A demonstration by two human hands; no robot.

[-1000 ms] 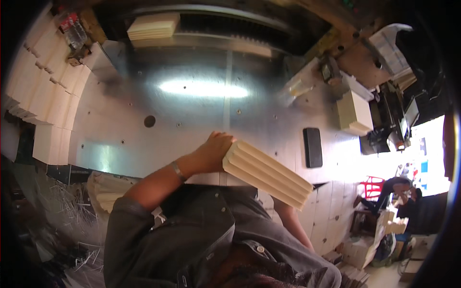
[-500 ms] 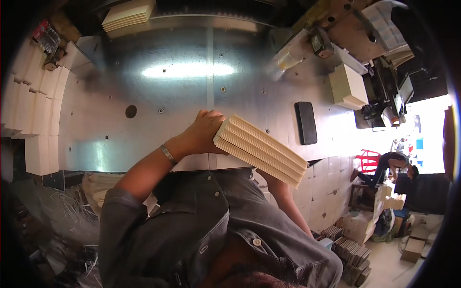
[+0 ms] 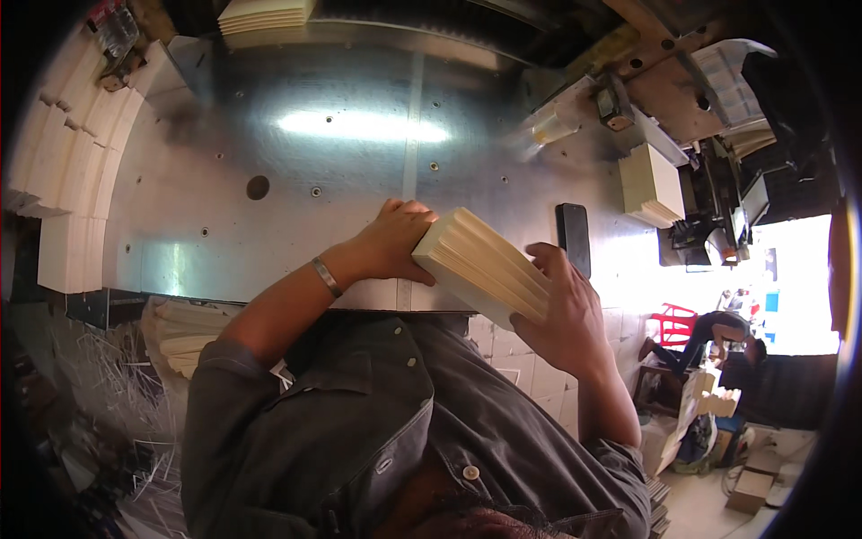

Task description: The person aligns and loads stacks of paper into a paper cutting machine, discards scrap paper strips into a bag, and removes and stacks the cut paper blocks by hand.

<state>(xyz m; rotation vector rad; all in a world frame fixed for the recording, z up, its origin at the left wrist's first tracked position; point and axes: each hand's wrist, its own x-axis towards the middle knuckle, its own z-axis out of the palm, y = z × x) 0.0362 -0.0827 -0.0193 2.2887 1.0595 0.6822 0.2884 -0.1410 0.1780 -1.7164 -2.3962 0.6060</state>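
A thick stack of cream paper blocks [image 3: 480, 260], layered like unbound book pages, is tilted over the front edge of the metal table [image 3: 314, 242]. My left hand [image 3: 395, 241] is closed round its left end, thumb low on the near side and fingers over the far side. Over its right end, my right hand [image 3: 566, 310] grips with the thumb on the near side and fingers on the far side. A black phone [image 3: 573, 238] lies on the table just beyond my right hand.
Tall stacks of white paper [image 3: 76, 242] line the table's left side. More paper blocks stand at the back left [image 3: 265, 13] and at the right [image 3: 651, 184]. A clear plastic cup [image 3: 552, 130] sits far right. Another person [image 3: 709, 341] bends near a red chair [image 3: 672, 323].
My right hand has come up from beneath the stack and now grips its right end. The left hand keeps its hold. The whole view has shifted slightly.
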